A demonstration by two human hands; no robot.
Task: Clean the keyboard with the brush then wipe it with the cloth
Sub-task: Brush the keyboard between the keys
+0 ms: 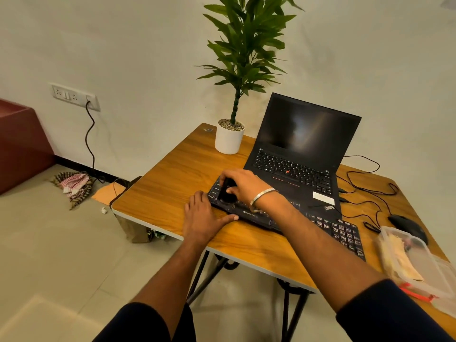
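A black external keyboard [343,230] lies slanted across the wooden table [172,174], in front of the laptop. My right hand [243,185] grips a small black brush [225,193] and holds it down on the keyboard's left end. My left hand [204,218] lies flat on the table at the keyboard's left front corner, its fingers straight and its thumb against the front edge. My right forearm hides the middle of the keyboard. A folded beige cloth [399,257] sits inside a clear plastic box [439,275] at the right edge.
An open black laptop [303,149] stands behind the keyboard. A potted plant [229,138] sits at the back of the table. A black mouse [407,225] and its cables lie to the right. Rags lie on the floor at left.
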